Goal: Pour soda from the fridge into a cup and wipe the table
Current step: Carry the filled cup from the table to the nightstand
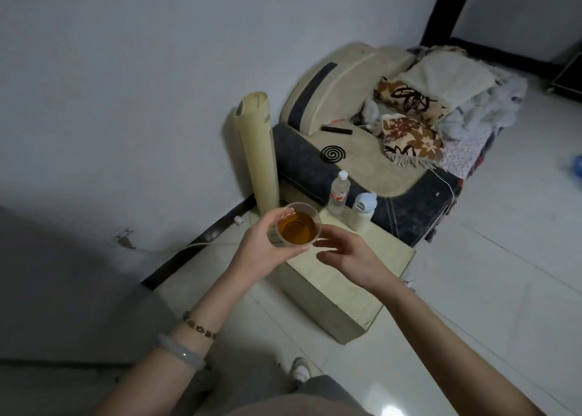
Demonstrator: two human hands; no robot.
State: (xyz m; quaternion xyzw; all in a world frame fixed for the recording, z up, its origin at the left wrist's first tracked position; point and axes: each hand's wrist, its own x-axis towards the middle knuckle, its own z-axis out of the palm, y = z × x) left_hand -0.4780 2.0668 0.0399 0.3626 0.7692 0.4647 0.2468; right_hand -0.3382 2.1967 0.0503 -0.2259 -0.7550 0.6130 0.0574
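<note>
A clear plastic cup (297,225) holds amber soda and is lifted above the left end of a low cream table (343,292). My left hand (261,251) grips the cup from the left and below, fingers wrapped around its side. Just right of the cup, my right hand (343,251) is spread with its fingers apart; its fingertips come close to the cup's rim and it holds nothing.
A clear water bottle (338,193) and a white flask with a pale blue lid (362,211) stand at the table's far edge. A rolled mat (258,147) leans on the wall. Behind is a sofa (362,151) piled with cushions and cloths. White floor tiles lie to the right.
</note>
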